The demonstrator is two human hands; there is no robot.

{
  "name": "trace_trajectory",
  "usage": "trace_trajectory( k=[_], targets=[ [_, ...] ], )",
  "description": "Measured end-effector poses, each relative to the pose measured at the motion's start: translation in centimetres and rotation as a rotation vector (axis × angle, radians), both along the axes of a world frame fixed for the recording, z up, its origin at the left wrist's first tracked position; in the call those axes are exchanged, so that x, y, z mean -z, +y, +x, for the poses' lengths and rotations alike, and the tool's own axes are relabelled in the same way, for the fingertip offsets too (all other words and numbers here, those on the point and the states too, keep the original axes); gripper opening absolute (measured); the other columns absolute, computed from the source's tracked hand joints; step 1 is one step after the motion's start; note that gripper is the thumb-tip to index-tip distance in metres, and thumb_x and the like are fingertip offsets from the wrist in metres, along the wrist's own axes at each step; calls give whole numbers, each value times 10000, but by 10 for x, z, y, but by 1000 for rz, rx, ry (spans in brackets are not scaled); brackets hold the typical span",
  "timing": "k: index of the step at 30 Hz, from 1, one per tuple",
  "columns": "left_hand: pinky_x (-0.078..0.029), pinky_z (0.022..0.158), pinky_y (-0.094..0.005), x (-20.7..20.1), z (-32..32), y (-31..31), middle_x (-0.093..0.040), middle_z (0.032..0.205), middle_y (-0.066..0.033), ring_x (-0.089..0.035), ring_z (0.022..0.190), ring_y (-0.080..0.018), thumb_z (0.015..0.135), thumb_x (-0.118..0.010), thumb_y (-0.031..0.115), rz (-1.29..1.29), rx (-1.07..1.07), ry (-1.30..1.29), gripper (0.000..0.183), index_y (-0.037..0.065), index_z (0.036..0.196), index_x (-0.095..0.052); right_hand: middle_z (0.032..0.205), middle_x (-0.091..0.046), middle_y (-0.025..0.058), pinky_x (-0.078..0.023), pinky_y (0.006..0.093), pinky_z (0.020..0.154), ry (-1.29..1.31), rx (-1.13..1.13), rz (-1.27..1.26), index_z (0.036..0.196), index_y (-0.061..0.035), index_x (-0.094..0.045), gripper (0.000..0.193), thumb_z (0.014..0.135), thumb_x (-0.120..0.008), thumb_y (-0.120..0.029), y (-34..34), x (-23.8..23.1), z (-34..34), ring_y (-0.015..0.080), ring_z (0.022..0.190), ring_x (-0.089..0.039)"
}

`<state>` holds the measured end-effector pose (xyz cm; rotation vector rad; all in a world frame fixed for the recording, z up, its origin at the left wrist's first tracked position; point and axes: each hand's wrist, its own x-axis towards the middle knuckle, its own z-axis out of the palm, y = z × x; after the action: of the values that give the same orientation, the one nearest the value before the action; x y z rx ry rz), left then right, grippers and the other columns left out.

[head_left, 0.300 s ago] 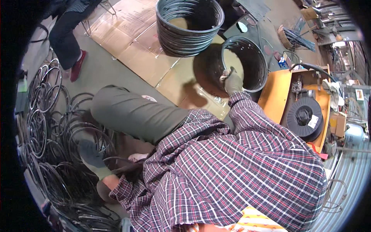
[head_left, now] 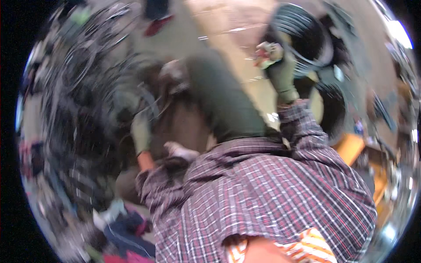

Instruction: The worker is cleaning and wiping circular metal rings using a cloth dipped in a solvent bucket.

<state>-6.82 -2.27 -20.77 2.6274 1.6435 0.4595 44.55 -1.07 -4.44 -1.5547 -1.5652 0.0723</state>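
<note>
My right hand (head_left: 283,74), in a grey-green glove, is closed on a crumpled whitish rag (head_left: 268,54) with red patches. It is over the cardboard, just left of the tall stack of black rings (head_left: 294,19). A lower stack of black rings (head_left: 338,103) stands to the right of my forearm. My left hand (head_left: 125,103), gloved dark over the palm and pale at the wrist, reaches into a tangled heap of loose black rings (head_left: 79,65). Motion smears its fingers, so whether it grips a ring is not clear.
Brown cardboard (head_left: 223,17) covers the floor ahead. A person's leg with a red shoe (head_left: 158,26) is at the far side. To the right lies an orange-yellow box (head_left: 349,148). Dark blue and pink cloth (head_left: 129,232) lies at lower left.
The view has swung left and is blurred. My right hand has gone from the lower ring stack to left of the tall one, and the rag now shows plainly. My left hand stays by the loose rings.
</note>
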Motion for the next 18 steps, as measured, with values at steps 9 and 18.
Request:
trace_trajectory(
  k=[9, 18],
  targets=[
    [-466, 940, -487, 43, 26, -113, -631, 1172, -219, -595, 1105, -388, 912, -452, 412, -955, -673, -135, 437, 91, 1135, -647, 1062, -665, 174, -511, 368, 771, -115, -757, -56, 1194, -121, -614, 380, 819, -671, -151, 65, -20, -188, 352, 936, -659],
    [-438, 986, -488, 71, 50, -125, -522, 1322, -163, -508, 1230, -343, 898, -564, 484, -984, -1221, -196, 565, 80, 1287, -493, 899, -682, 136, -499, 317, 723, -366, -872, -577, 1209, -95, -609, 487, 740, -620, 38, 59, -23, -202, 207, 798, -655]
  ],
)
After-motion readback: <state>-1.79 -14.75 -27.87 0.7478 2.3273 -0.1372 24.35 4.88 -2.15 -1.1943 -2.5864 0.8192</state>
